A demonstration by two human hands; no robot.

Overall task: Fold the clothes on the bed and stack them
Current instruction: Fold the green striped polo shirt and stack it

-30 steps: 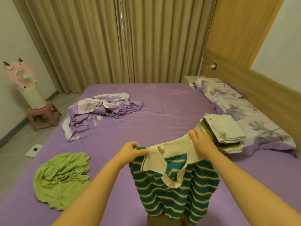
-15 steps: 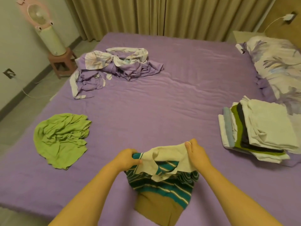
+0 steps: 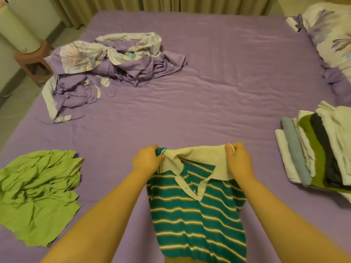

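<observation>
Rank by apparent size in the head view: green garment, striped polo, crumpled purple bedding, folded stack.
1. Crumpled purple bedding, though farther away.
2-3. Striped polo and green garment look alike; nearness inflates both.
4. Folded stack, partly cropped.

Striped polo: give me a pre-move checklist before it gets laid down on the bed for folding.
1. Left hand grips the striped polo at the collar end: ok.
2. Right hand pinches the other collar end: ok.
3. Collar spread flat between the hands: not ok, it is bunched near the left hand.
4. Bare purple bed ahead of the hands for laying it down: ok.
5. Polo's hem hanging free: cannot tell, it runs out of frame.
6. Folded stack at right ready to receive it: ok.
</observation>
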